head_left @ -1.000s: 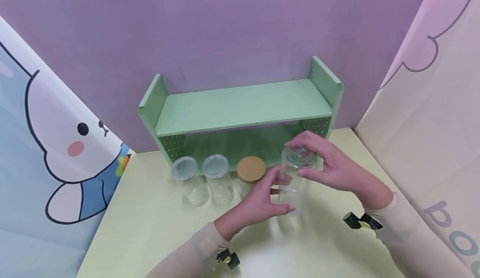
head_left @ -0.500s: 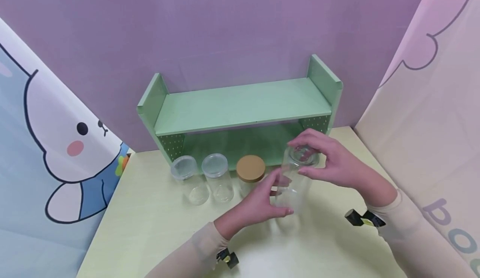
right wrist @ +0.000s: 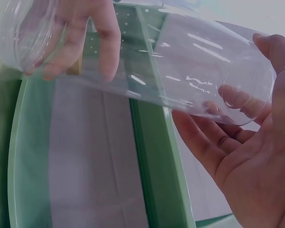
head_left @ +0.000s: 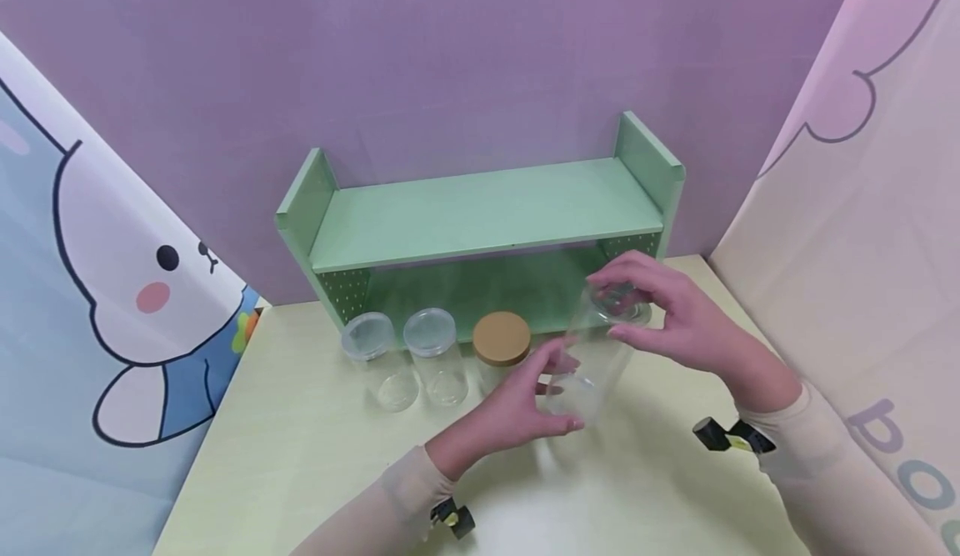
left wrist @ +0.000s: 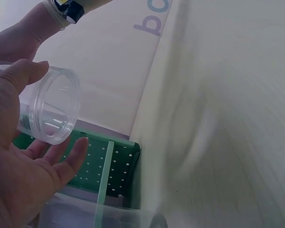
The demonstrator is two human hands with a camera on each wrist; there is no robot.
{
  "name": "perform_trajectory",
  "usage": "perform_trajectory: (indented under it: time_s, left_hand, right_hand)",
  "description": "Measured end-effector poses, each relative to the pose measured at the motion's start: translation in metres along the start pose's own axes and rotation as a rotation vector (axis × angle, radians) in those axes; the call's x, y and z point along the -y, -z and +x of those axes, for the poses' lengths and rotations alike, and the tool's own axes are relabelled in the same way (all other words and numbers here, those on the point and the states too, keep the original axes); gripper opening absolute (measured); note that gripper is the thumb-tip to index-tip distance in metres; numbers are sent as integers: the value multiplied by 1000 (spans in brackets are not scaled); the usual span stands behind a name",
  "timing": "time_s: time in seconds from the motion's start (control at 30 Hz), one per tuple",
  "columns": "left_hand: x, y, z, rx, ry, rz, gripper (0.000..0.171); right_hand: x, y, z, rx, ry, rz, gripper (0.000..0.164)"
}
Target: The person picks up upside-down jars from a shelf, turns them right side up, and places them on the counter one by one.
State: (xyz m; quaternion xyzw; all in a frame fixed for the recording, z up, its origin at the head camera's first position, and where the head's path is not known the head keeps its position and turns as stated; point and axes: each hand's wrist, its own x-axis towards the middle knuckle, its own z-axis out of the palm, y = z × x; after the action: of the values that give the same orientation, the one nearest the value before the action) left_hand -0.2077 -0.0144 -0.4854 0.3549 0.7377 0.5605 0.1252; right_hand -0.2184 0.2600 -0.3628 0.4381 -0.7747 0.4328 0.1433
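Both hands hold a tall clear jar (head_left: 600, 360) above the table, tilted with its upper end leaning right. My right hand (head_left: 678, 323) grips the flat base, which points up. Around the lower end, my left hand (head_left: 517, 402) has its thumb on one side and fingers on the other. A ridged clear end of the jar (left wrist: 57, 104) shows in the left wrist view; whether it is a lid or a bare rim I cannot tell. In the right wrist view the jar body (right wrist: 199, 71) looks see-through, with nothing visible inside.
Behind the hands stands a green two-level shelf (head_left: 487, 210). Before it are two jars with clear lids (head_left: 369, 336) (head_left: 431, 332) and a jar with a brown lid (head_left: 502, 338), partly hidden by my left hand. Everything stands on a pale table (head_left: 262, 456) between printed cloths.
The jar has gone from nearly upright to tilted, its upper end moving right with my right hand. My left hand has barely moved at the lower end.
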Motion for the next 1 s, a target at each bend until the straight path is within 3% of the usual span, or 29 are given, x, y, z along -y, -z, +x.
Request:
perform_trajectory:
  time_s: [0.23, 0.37, 0.5, 0.67, 0.83, 1.0]
  left_hand:
    - [-2, 4, -3, -31, -7, -69, 104]
    - [-7, 6, -6, -47, -15, -100, 101]
    - [-15, 10, -12, -88, -25, -32, 96]
    - [-26, 19, -17, -141, -53, 5, 90]
    - [-32, 31, -18, -184, -92, -38, 83]
    - [-36, 44, -18, -221, -140, -67, 77]
  right_hand:
    - [-10, 13, -9, 17, -39, 90, 63]
    - [-15, 18, -15, 13, -4, 215, 64]
    - [-19, 22, -19, 18, 84, 363, 63]
    - [-25, 25, -22, 36, 133, 492, 62]
    - [-30, 26, -26, 51, 121, 527, 71]
    - [-30, 25, -34, 40, 12, 431, 73]
